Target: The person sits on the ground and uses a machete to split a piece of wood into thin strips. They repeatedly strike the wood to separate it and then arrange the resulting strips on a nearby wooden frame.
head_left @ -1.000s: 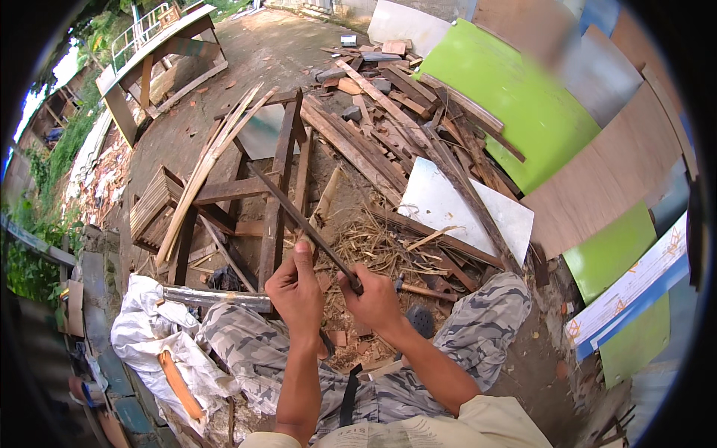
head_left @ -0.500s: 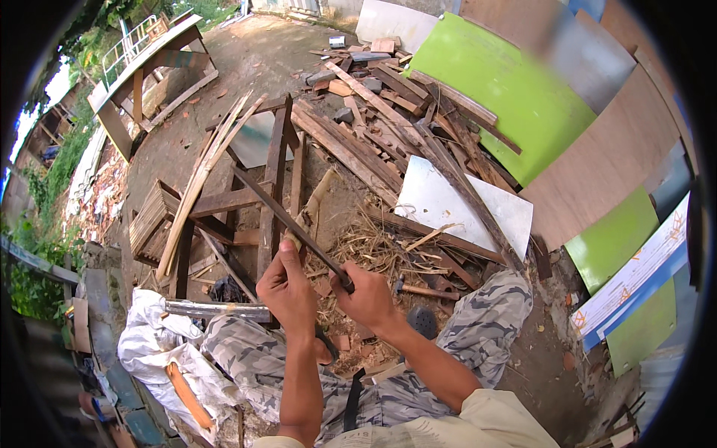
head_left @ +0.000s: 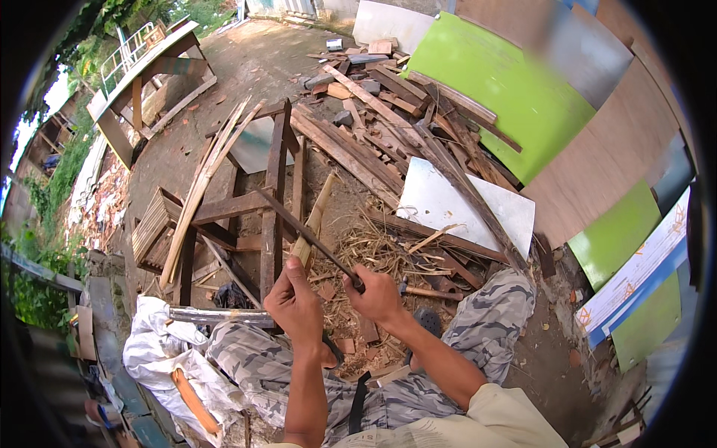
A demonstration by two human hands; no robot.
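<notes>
Pinching the lower end of a pale wooden strip point(head_left: 321, 203) between thumb and bent fingers, the left hand point(head_left: 296, 299) holds it slanting up and away above the littered ground. The right hand point(head_left: 376, 297) has its fingers curled around the near end of a long dark tool point(head_left: 310, 238), which crosses in front of the strip and points up toward the left; whether the two touch, I cannot tell. Thin shavings point(head_left: 373, 240) lie heaped beyond the hands, with a hammer point(head_left: 437, 293) near the right knee. A dark wooden frame point(head_left: 273, 216) stands beyond the left hand, and a white sack point(head_left: 160, 362) lies beside the left leg.
</notes>
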